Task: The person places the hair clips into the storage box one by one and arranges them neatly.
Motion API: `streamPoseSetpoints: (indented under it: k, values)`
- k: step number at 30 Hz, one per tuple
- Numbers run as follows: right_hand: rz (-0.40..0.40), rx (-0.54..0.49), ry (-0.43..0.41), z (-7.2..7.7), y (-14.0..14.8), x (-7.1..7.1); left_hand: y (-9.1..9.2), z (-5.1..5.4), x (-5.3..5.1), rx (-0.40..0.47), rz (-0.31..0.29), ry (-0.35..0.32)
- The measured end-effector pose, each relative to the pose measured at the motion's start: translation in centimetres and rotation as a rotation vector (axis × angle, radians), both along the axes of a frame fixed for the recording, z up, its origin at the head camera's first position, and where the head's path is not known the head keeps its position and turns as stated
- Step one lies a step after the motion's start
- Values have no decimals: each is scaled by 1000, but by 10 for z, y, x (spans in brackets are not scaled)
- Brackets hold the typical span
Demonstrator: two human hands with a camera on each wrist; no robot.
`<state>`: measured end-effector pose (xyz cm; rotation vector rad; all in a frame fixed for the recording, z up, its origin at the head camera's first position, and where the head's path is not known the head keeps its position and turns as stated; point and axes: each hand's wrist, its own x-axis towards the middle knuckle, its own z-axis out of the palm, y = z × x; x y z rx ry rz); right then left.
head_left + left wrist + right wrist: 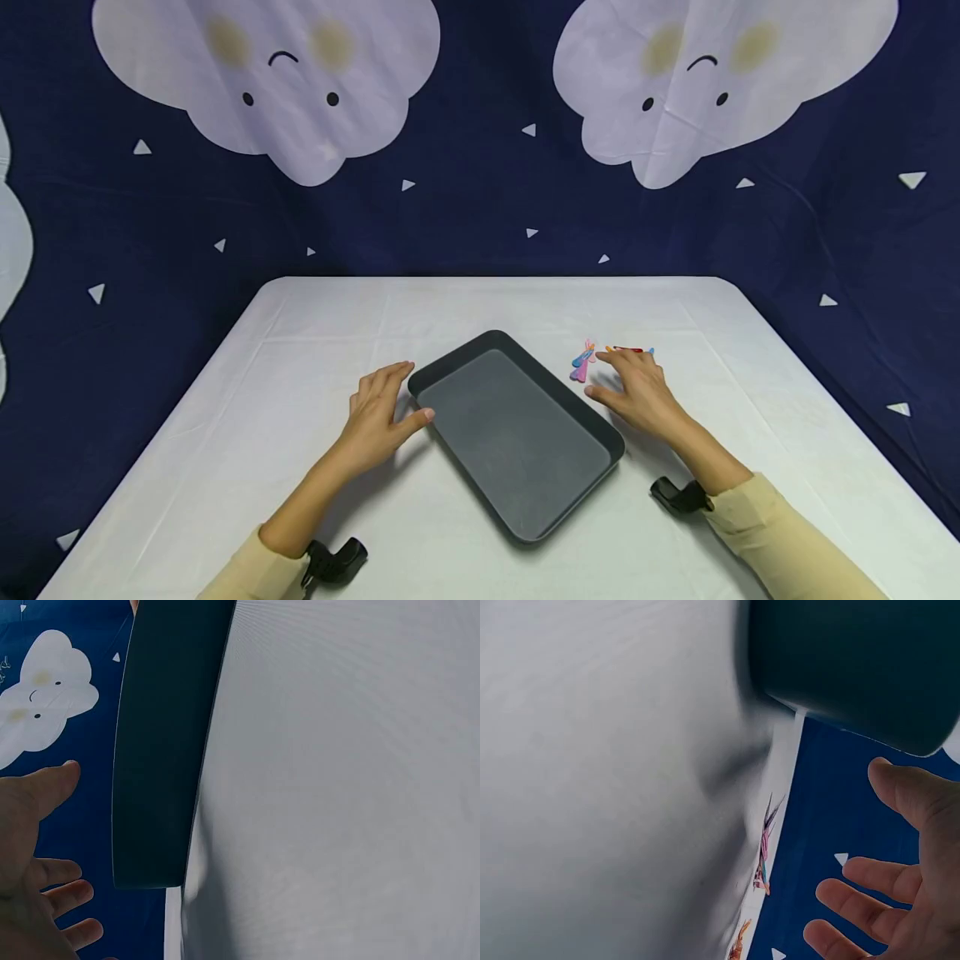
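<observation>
Both hands are without a grip: the fingers of your left hand [378, 421] and right hand [637, 396] are spread, thumbs set apart, with nothing clamped between them. In the head view your left thumb overlaps the rim of the dark tray [517, 425]; you cannot tell whether it touches.

The tray lies between your hands, turned at a slant, with one corner beside your left thumb and a long side near your right hand. This central position presumably keeps its hollow within reach from either side. The loose spread of your fingers suggests that you bear no load.

Locate the small hair clips [582, 360] just off your right thumb and forefinger, on the tray side. More clips [630, 349] lie beyond your right fingertips, partly masked by them. Grouping likely keeps the clips handy, though overlapping pieces may be hard to separate.

Note the obstruction: the tray stands between your left hand and the clips. Allow clearance for the black camera [335, 562] inward of your left wrist and its counterpart [678, 497] at the right. Below your hands is the white table [322, 333]; beyond it hangs a navy cloth [480, 200] with clouds.
</observation>
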<state>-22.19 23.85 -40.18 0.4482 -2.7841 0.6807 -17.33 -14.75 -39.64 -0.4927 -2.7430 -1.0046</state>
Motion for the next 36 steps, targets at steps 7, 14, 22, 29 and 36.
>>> streamPoseSetpoints:
  k: [7,14,22,29,36]
  values:
    - [-3,12,-20,0,-2,-3,1,-4,-2,29,5,-16]
    - [-6,19,-35,-1,-3,-7,3,-6,-3,80,0,-37]
    - [-17,20,-30,-3,-4,-16,5,-7,-4,96,-4,-54]
    - [-21,3,-45,-6,-2,-22,6,-7,-4,112,-11,-89]
    - [-16,-5,-52,-10,-2,-28,7,-7,-3,120,-9,-126]
